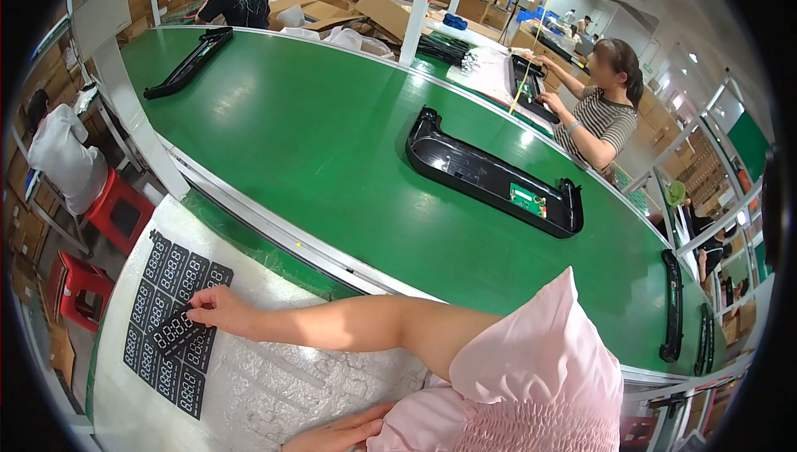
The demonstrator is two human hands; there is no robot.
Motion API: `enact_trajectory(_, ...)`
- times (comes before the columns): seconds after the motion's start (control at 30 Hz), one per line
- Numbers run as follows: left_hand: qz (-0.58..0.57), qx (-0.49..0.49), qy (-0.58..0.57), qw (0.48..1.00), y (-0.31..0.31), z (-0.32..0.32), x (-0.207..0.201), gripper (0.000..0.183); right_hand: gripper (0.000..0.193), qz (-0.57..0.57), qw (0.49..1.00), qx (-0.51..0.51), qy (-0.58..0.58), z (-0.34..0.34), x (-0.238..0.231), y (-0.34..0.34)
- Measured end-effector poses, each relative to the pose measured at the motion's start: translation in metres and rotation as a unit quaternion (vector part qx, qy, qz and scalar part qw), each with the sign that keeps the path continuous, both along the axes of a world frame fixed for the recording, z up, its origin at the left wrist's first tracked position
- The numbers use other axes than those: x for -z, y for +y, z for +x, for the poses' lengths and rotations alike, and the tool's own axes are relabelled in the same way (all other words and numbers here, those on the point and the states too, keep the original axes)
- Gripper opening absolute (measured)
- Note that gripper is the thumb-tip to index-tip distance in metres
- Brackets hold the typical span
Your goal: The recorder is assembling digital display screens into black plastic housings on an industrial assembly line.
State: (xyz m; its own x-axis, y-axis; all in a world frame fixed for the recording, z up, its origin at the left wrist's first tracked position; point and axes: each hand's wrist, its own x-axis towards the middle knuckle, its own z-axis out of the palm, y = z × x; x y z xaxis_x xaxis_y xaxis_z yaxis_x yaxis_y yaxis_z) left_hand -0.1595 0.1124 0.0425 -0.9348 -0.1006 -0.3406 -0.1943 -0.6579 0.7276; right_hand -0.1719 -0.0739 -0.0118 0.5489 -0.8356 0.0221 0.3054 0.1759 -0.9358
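Note:
My right hand reaches left over a sheet of foam, fingers pinched on the edge of one black seven-segment display module. That module lies tilted across the others. Around and under it, several like display modules with white digit segments are laid side by side in a block on the white foam sheet. My left hand rests low at the bottom edge, beside my pink sleeve, its visible fingers stretched out. Part of that hand is cut off by the frame.
A green conveyor belt with a metal rail passes beyond the foam. On it lie a long black plastic housing with a green circuit board and another housing. Across it a co-worker handles a similar housing. Red stools stand left.

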Motion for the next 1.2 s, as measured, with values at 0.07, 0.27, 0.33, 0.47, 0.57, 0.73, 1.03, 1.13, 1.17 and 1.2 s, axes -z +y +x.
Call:
enact_trajectory(0.07,-0.029,0.005,-0.005,1.000,0.000,0.001,0.004,0.059,0.015,0.001,1.000,-0.001,0.001,0.000,0.000,-0.001)
enact_trajectory(0.27,-0.041,0.008,-0.011,0.999,-0.006,-0.002,-0.011,0.056,0.012,0.000,1.000,0.005,-0.008,0.001,0.002,-0.001)
enact_trajectory(0.33,-0.054,0.011,-0.018,0.998,-0.007,-0.002,-0.010,0.056,0.012,0.000,1.000,0.002,-0.011,0.003,0.005,-0.003)
enact_trajectory(0.47,-0.041,-0.011,-0.018,0.999,-0.005,-0.001,-0.009,0.056,0.013,0.001,1.000,0.004,0.006,0.003,0.005,-0.003)
enact_trajectory(0.57,-0.007,-0.014,-0.038,0.999,-0.005,-0.001,-0.013,0.056,0.013,0.004,1.000,0.001,0.006,0.003,0.006,-0.004)
enact_trajectory(0.73,0.044,-0.024,-0.026,0.998,-0.004,0.002,-0.007,0.058,0.012,-0.005,1.000,-0.005,-0.004,0.004,0.007,-0.005)
enact_trajectory(1.03,-0.013,-0.012,-0.050,0.999,-0.010,0.000,-0.015,0.057,0.012,-0.005,1.000,0.000,0.008,0.002,0.006,-0.006)
enact_trajectory(1.13,0.008,-0.012,-0.046,0.999,-0.012,0.000,-0.020,0.058,0.012,-0.003,1.000,-0.004,-0.001,0.004,0.011,-0.008)
enact_trajectory(1.17,-0.006,-0.010,-0.058,0.998,-0.012,0.001,-0.019,0.058,0.012,-0.003,1.000,-0.006,-0.003,0.006,0.011,-0.008)
enact_trajectory(1.2,-0.019,-0.007,-0.071,0.997,-0.012,0.002,-0.019,0.058,0.012,-0.003,1.000,-0.008,-0.004,0.007,0.012,-0.008)
